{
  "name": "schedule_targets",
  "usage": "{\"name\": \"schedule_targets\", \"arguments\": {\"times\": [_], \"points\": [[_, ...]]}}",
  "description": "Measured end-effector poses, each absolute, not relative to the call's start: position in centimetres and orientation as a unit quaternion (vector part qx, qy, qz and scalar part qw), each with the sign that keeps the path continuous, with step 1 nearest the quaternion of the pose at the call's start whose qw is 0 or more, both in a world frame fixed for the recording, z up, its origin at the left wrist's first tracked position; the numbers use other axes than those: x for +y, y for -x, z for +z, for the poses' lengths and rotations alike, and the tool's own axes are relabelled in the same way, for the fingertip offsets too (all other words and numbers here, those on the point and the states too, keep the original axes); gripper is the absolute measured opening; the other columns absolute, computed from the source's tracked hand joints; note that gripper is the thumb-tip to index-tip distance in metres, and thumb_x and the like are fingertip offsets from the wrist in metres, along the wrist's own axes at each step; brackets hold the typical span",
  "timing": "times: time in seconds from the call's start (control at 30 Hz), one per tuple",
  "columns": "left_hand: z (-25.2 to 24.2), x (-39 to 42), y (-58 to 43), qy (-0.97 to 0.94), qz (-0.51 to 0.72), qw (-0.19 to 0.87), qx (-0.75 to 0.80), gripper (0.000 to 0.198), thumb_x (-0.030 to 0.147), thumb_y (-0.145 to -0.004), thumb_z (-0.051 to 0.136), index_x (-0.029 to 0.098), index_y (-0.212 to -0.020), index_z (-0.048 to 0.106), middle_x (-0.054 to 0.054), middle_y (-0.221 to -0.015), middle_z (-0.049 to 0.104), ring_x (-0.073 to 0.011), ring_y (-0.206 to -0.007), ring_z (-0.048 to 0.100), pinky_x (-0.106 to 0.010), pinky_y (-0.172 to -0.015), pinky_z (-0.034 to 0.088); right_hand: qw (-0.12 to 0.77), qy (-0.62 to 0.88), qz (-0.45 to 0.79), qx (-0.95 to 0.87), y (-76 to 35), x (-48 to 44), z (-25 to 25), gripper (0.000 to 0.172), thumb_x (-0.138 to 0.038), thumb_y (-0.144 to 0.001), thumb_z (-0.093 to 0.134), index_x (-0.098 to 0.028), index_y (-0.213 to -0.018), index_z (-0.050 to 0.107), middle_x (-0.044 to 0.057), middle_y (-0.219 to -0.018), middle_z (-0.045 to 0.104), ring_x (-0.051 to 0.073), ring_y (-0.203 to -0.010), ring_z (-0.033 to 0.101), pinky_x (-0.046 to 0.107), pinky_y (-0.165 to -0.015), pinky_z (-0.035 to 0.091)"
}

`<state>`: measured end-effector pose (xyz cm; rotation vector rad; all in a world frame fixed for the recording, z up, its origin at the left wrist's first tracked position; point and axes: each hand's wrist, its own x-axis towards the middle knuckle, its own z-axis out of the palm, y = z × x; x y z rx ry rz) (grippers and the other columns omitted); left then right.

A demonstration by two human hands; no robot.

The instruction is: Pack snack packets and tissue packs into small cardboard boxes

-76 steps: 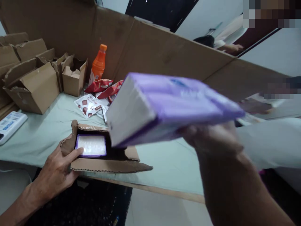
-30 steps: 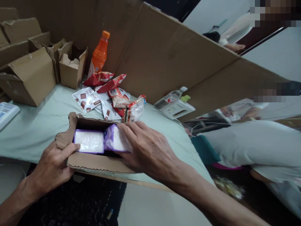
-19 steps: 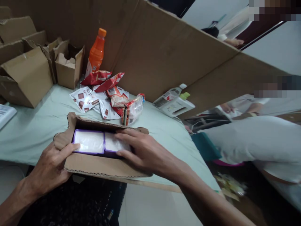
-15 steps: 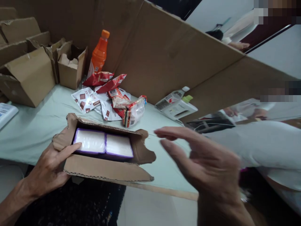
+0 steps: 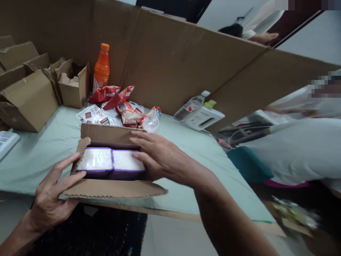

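An open cardboard box (image 5: 114,188) sits at the table's front edge, holding two white packs with purple edges, the left pack (image 5: 95,159) and the right pack (image 5: 128,160). My left hand (image 5: 57,188) grips the box's left end, fingertips at the rim and thumb side below. Over the box's right end lies my right hand (image 5: 157,154), its fingers apart, reaching across the back flap with one fingertip on the right pack. Behind the box are red snack bags (image 5: 118,96), a white printed bag (image 5: 93,113) and a clear-and-red wrapper (image 5: 151,120).
An orange bottle (image 5: 101,67) stands by the cardboard wall (image 5: 170,60). Open boxes (image 5: 34,96) are at the left. A clear bottle (image 5: 190,105) and a white jug (image 5: 205,117) lean behind. People in light clothing are at the right.
My right hand has moved left onto the box's right end. The box's back flap now stands up, and the left hand's fingers have shifted to the rim. The view has turned slightly.
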<state>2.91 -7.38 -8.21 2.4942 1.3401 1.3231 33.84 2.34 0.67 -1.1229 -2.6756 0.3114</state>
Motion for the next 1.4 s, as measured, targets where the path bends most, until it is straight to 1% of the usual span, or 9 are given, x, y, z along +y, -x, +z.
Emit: {"name": "schedule_targets", "arguments": {"times": [0.2, 0.33, 0.43, 0.6, 0.77, 0.9, 1.13, 1.27, 1.4], "points": [[-9.0, -6.9, -1.4, -0.821, 0.403, 0.074, 0.398, 0.069, 0.016, -0.094, 0.063, 0.025, -0.158, 0.040, -0.013, -0.155, 0.054, -0.0309, -0.141, 0.055, -0.046, -0.116, 0.051, 0.331, 0.425, 0.184, -0.822, -35.9, 3.2, -1.5, 0.028, -0.037, -0.104, 0.055, -0.026, -0.119, 0.076, 0.007, -0.131, 0.074, 0.026, -0.126, 0.067, 0.049, -0.111, 0.053], [-9.0, -6.1, -0.9, -0.818, 0.403, 0.078, 0.403, 0.070, 0.035, -0.099, 0.062, 0.027, -0.163, 0.033, -0.011, -0.145, 0.064, -0.0306, -0.134, 0.061, -0.049, -0.117, 0.048, 0.470, 0.462, 0.164, -0.734, -36.6, 0.7, -2.7, 0.016, -0.026, -0.098, 0.062, -0.027, -0.105, 0.077, 0.006, -0.116, 0.076, 0.023, -0.110, 0.072, 0.040, -0.092, 0.061], [-8.7, -5.4, -1.4, -0.813, 0.421, 0.060, 0.398, 0.064, 0.038, -0.102, 0.059, 0.030, -0.161, 0.037, -0.008, -0.133, 0.072, -0.0302, -0.128, 0.063, -0.051, -0.113, 0.050, 0.432, 0.447, 0.224, -0.751, -36.0, -0.4, -3.7, 0.019, -0.025, -0.100, 0.058, -0.025, -0.106, 0.076, 0.006, -0.108, 0.077, 0.020, -0.098, 0.074, 0.035, -0.081, 0.063], [-8.1, -5.1, -2.9, -0.785, 0.424, 0.039, 0.449, 0.067, 0.029, -0.101, 0.062, 0.027, -0.162, 0.034, -0.005, -0.115, 0.076, -0.0251, -0.112, 0.069, -0.043, -0.104, 0.057, 0.347, 0.404, 0.269, -0.802, -35.6, -0.2, -3.9, 0.025, -0.024, -0.104, 0.052, -0.025, -0.110, 0.076, 0.005, -0.107, 0.080, 0.019, -0.099, 0.076, 0.034, -0.088, 0.062], [-7.3, -5.1, -4.2, -0.751, 0.435, -0.005, 0.497, 0.065, 0.020, -0.098, 0.065, 0.029, -0.158, 0.040, -0.010, -0.149, 0.053, -0.0269, -0.133, 0.059, -0.043, -0.112, 0.053, 0.458, 0.431, 0.145, -0.763, -35.8, 1.0, -3.0, 0.030, -0.032, -0.103, 0.059, -0.030, -0.131, 0.069, 0.008, -0.135, 0.071, 0.025, -0.129, 0.064, 0.046, -0.105, 0.055], [-7.3, -4.7, -4.4, -0.763, 0.411, -0.031, 0.498, 0.068, 0.017, -0.098, 0.061, 0.031, -0.159, 0.036, -0.010, -0.171, 0.024, -0.0349, -0.153, 0.037, -0.053, -0.120, 0.045, 0.290, 0.364, 0.117, -0.877, -35.3, 0.9, -4.2, 0.057, -0.053, -0.105, 0.051, -0.029, -0.156, 0.048, 0.012, -0.158, 0.054, 0.030, -0.146, 0.049, 0.056, -0.116, 0.045], [-7.9, -3.3, -3.8, -0.826, 0.369, 0.046, 0.423, 0.040, 0.011, -0.099, 0.045, 0.023, -0.136, 0.056, -0.010, -0.147, 0.057, -0.0325, -0.149, 0.042, -0.053, -0.118, 0.046, 0.109, 0.315, 0.100, -0.938, -36.3, 0.0, -4.6, 0.089, -0.080, -0.091, 0.051, -0.026, -0.162, 0.041, 0.016, -0.168, 0.038, 0.039, -0.155, 0.032, 0.062, -0.122, 0.031], [-7.9, -2.7, -3.0, -0.828, 0.371, 0.035, 0.419, 0.038, 0.012, -0.098, 0.046, 0.023, -0.133, 0.058, -0.010, -0.145, 0.059, -0.0345, -0.145, 0.045, -0.055, -0.114, 0.046, 0.040, 0.298, 0.111, -0.947, -34.2, 2.1, -3.8, 0.101, -0.076, -0.081, 0.070, -0.025, -0.163, 0.040, 0.021, -0.171, 0.028, 0.046, -0.155, 0.027, 0.069, -0.119, 0.027], [-8.3, -2.8, -2.6, -0.824, 0.380, 0.024, 0.420, 0.043, 0.016, -0.099, 0.048, 0.028, -0.138, 0.058, -0.007, -0.146, 0.059, -0.0354, -0.146, 0.045, -0.057, -0.115, 0.044, 0.016, 0.283, 0.101, -0.954, -32.5, 2.8, -2.9, 0.097, -0.055, -0.074, 0.083, -0.026, -0.159, 0.046, 0.025, -0.169, 0.029, 0.048, -0.149, 0.034, 0.066, -0.108, 0.039]]}}
